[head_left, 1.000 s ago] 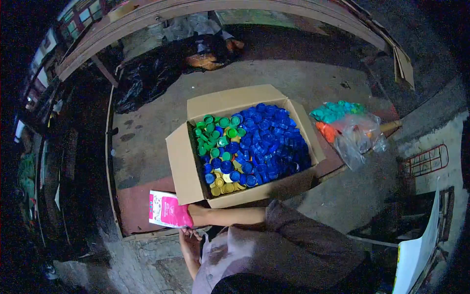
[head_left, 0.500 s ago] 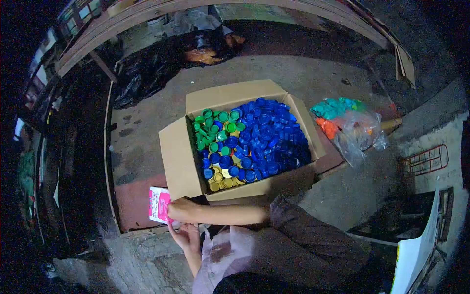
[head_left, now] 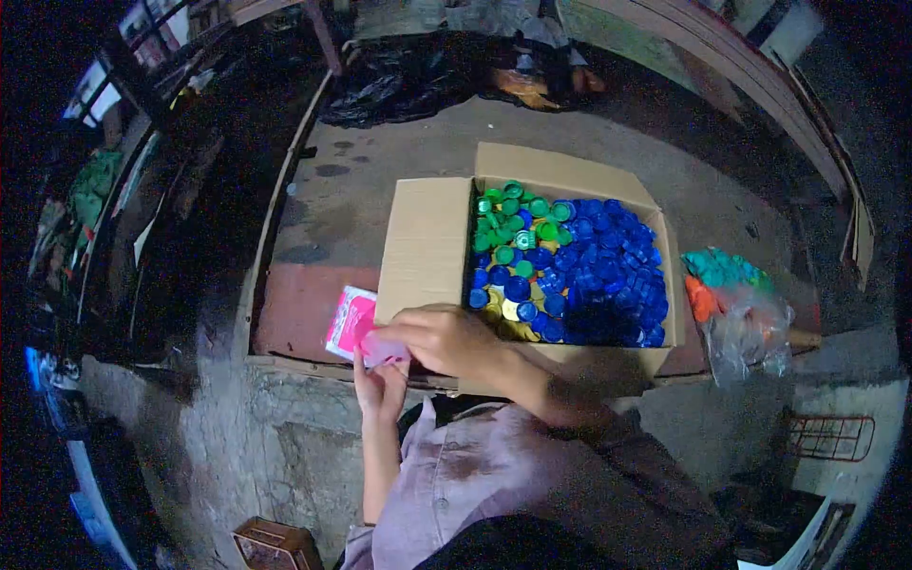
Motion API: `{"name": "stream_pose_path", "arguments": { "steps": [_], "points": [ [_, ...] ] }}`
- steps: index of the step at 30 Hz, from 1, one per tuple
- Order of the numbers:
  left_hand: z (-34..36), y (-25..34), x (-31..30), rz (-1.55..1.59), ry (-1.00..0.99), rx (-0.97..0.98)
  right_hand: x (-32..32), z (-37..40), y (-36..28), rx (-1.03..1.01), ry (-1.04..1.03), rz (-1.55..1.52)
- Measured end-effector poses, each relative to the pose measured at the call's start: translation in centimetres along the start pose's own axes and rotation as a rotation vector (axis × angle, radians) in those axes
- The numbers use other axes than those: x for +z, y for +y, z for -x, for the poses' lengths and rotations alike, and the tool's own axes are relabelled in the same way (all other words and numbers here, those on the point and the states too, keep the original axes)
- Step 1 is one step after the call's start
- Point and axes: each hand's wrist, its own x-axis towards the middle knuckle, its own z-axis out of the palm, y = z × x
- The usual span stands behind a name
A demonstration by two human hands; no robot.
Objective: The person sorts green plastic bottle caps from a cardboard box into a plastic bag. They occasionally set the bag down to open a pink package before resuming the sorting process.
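Head view: I see right hand (head_left: 446, 337) reaching across body, grip closed on near end of pink packet (head_left: 350, 321). Left hand (head_left: 380, 385) directly below, fingers extended upward, grip open, fingertips touching packet's underside. Packet sits at front edge of concrete ledge (head_left: 313, 366), on reddish patch, just beside left flap of cardboard box (head_left: 427, 247). Box open, filled with bottle caps (head_left: 579, 275): mostly blue, green at far left, yellow near front. Clear plastic bag (head_left: 750, 323) with teal and orange caps lies right of box.
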Motion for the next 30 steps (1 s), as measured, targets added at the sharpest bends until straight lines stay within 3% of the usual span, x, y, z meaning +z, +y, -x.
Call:
{"name": "stream_pose_path", "arguments": {
  "steps": [2,4,6,7,8,10,12,13,14,16,17,18,20,22,24,26,28,30],
  "points": [
    [0.0,-0.4,0.5,0.058,-0.097,0.072,-3.9,-0.3,-1.7,-0.072,0.250,-0.008],
    [0.0,-0.5,0.3,0.102,-0.071,0.043,-8.6,0.2,-3.1,-0.077,0.524,0.193],
    [1.0,-0.7,1.5,0.059,0.018,-0.076,-11.6,1.0,-4.3,0.063,0.890,0.342],
    [1.6,-0.3,0.3,0.045,-0.037,-0.133,-13.0,1.2,-4.9,0.035,0.935,0.353],
    [4.4,-0.4,3.7,-0.038,-0.070,-0.151,-14.1,1.3,-5.2,0.005,0.982,0.368],
    [6.8,-0.2,2.7,-0.126,-0.022,-0.130,-15.0,2.5,-5.8,-0.005,0.927,0.389],
    [7.6,-2.6,2.7,-0.650,0.119,0.327,-15.5,3.1,-6.6,-0.014,0.867,0.398],
    [7.4,-3.1,1.8,-1.041,-0.123,0.671,-15.7,2.9,-7.5,0.037,0.753,0.474],
    [8.2,-3.3,4.5,-1.042,-0.128,0.669,-15.8,2.7,-8.3,0.087,0.638,0.546],
    [9.3,-4.1,10.1,-1.655,-0.404,0.979,-16.2,3.1,-9.1,0.175,0.679,0.480],
    [8.4,-4.3,10.3,-1.653,-0.414,0.976,-16.7,3.5,-9.2,0.375,0.746,0.232],
    [6.9,-4.3,10.1,-1.694,-0.462,0.835,-17.5,3.9,-9.3,0.564,0.803,-0.021],
    [4.8,-4.2,10.8,-1.596,-0.544,0.508,-20.0,5.8,-7.9,0.597,0.803,-0.092],
    [3.8,-3.7,10.8,-1.511,-0.543,0.523,-22.5,8.0,-6.5,0.742,0.764,-0.265],
    [5.5,-2.9,13.6,-1.386,-0.445,0.400,-23.2,11.0,-4.1,0.726,0.738,-0.290],
    [5.9,-4.5,14.5,-1.427,-0.494,0.500,-22.9,13.1,-3.3,0.771,0.760,-0.546],
    [7.2,-6.6,14.9,-1.478,-0.619,0.226,-21.6,13.3,-3.6,0.793,0.694,-0.513],
    [9.1,-10.1,16.8,-1.414,-0.780,-0.024,-20.3,12.8,-4.2,0.966,0.560,-0.455]
  ]
}}
